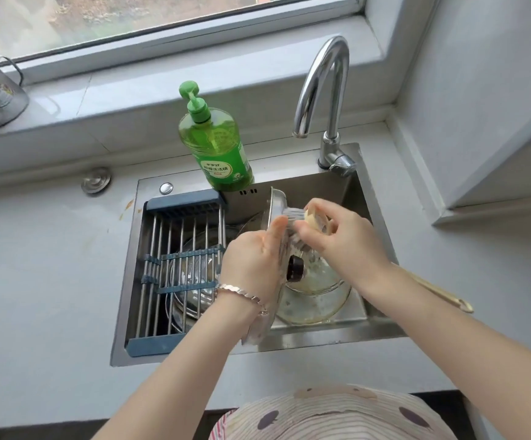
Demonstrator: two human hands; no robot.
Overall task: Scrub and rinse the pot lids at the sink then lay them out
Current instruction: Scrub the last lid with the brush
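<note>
- Step in hand: scrubbing. The steel lid (275, 203) stands on edge over the middle of the sink (381, 328), its rim running from 12 to 6 o'clock. The black knob (295, 268) at its middle, apparently its own, faces 3 o'clock.
- The left hand (253, 260) grasps the lid from the 9 o'clock side, with the thumb over the rim.
- The right hand (345, 236) is wrapped round a brush (292, 219), whose bristles press on the lid's upper face near 12 o'clock.
- A smeared round glass piece (316, 301), likely another lid, lies flat in the basin at 5 o'clock of the hands. More steel ware (191, 282) sits under the drying rack (184, 236) at 9 o'clock.
- The faucet (321, 87) at 12 o'clock shows no running water, and the dish soap bottle (216, 144) stands at 11 o'clock.
- Next move, as I judge it: work the brush down to the lower half, turning the lid in the left hand. Rinsing then needs a free hand for the tap. The wet rim may slip, so the hold should stay firm.
</note>
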